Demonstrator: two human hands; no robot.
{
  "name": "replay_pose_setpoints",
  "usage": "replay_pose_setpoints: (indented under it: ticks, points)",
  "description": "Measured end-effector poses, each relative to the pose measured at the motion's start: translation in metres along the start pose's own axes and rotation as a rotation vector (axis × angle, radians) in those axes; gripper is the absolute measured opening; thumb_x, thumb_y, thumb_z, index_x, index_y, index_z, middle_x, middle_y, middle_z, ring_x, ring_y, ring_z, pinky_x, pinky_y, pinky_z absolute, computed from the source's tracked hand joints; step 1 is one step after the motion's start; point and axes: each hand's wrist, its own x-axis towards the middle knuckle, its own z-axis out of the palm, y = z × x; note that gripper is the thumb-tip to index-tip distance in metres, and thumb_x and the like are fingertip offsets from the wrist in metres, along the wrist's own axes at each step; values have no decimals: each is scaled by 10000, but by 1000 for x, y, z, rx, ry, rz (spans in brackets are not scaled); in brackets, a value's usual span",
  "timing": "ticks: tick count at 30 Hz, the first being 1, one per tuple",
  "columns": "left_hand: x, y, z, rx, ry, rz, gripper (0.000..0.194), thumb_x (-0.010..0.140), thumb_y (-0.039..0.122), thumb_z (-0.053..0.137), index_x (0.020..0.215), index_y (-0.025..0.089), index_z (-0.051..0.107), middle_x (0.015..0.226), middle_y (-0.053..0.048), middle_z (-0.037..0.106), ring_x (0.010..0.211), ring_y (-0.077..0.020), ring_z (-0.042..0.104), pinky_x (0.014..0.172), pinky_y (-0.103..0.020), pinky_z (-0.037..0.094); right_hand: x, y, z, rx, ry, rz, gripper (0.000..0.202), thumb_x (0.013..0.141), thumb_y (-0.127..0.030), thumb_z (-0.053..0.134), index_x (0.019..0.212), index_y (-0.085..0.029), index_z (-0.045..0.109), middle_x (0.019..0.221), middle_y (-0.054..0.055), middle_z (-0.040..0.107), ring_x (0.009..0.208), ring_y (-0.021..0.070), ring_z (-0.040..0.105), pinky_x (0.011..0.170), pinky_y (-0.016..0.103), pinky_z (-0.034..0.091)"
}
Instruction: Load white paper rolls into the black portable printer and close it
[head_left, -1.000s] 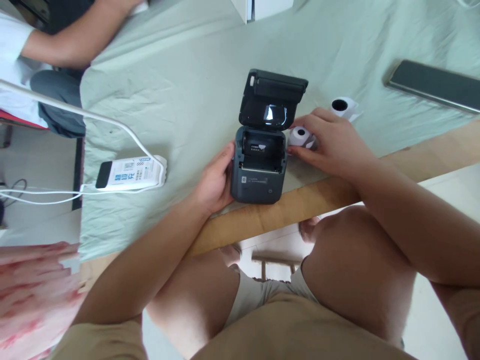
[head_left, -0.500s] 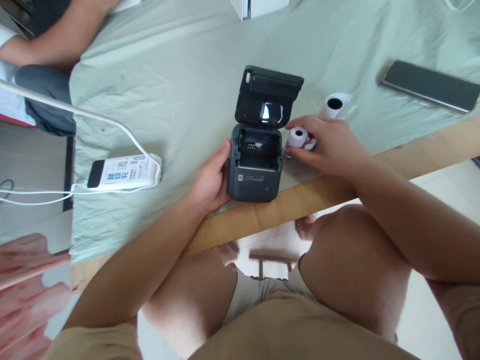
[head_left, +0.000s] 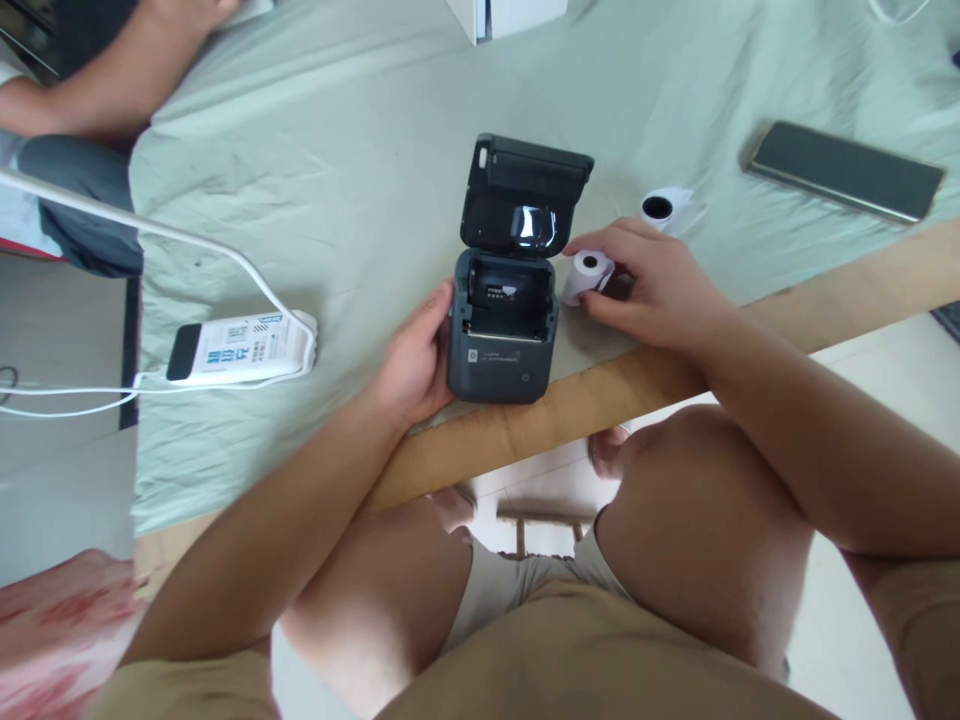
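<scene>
1. At the bare, light-brown wooden table edge [head_left: 480,440], a dark grey plastic box-shaped device [head_left: 495,370] sits, its near end over the wood.
2. The left hand [head_left: 412,365] grips the device's left side, thumb along it, other fingers mostly hidden; this presumably steadies it while the glossy black plastic lid [head_left: 517,172] stands raised.
3. The device's long axis runs away from the wooden edge: lid at the far end, small pale power mark [head_left: 526,378] at the near end, the dark rectangular compartment [head_left: 510,318] facing up.
4. Just beyond the wooden edge, the right hand [head_left: 660,280] has thumb and forefinger closed around a small white paper roll [head_left: 579,284]; how firmly cannot be told. Holding its sides leaves the cored end uncovered.
5. That roll stands roughly upright, its axis pointing up.
6. Farther beyond the wooden edge, a second white paper roll with a black core [head_left: 675,211] trails loose paper rightward.
</scene>
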Motion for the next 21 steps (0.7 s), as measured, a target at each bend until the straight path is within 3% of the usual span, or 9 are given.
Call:
replay_pose_setpoints:
  ticks: [4, 7, 11, 16, 18, 21]
  points:
    - [-3, 0, -3, 35, -91, 45, 270, 906, 439, 870, 1015, 210, 778, 995, -47, 871, 1067, -304, 839, 830, -361, 675, -6, -20, -8, 94, 215, 29, 525, 839, -289, 676, 1358, -348, 621, 1155, 55, 727, 869, 241, 681, 807, 433, 622]
    - [-5, -1, -6, 94, -115, 64, 380, 876, 463, 928, 1116, 208, 782, 1006, -45, 871, 898, -239, 832, 726, -300, 629, -11, -50, -10, 165, 329, -19, 412, 934, -314, 652, 1328, -377, 549, 1215, 51, 664, 969, 266, 688, 819, 450, 594]
    - [-6, -1, -6, 111, -105, 64, 461, 864, 497, 933, 1174, 200, 766, 1067, -71, 870, 995, -286, 839, 770, -337, 629, -3, -81, 1, 40, 188, 11, 274, 933, -262, 617, 1187, -347, 558, 1211, 39, 751, 1041, 292, 747, 931, 506, 630]
    - [-6, 0, -3, 109, -84, 69, 406, 885, 466, 911, 1150, 197, 762, 1017, -61, 861, 1009, -289, 836, 760, -337, 614, 15, -75, 17, -69, 18, 10, 116, 958, -205, 576, 975, -301, 639, 1123, 51, 834, 1110, 323, 791, 1021, 547, 621]
    - [-7, 0, -2, 111, -78, 64, 326, 914, 435, 881, 1109, 202, 764, 984, -47, 855, 968, -265, 832, 754, -323, 605, 17, -71, 19, -68, 19, -35, 158, 979, -195, 547, 933, -294, 661, 1075, 43, 840, 1080, 314, 798, 984, 529, 622]
    - [-7, 0, -1, 115, -80, 72, 282, 933, 421, 854, 1088, 203, 764, 976, -38, 848, 948, -245, 823, 780, -316, 598, 14, -75, 16, -74, 127, -100, 189, 983, -194, 547, 876, -294, 666, 984, 22, 840, 954, 289, 799, 892, 504, 611]
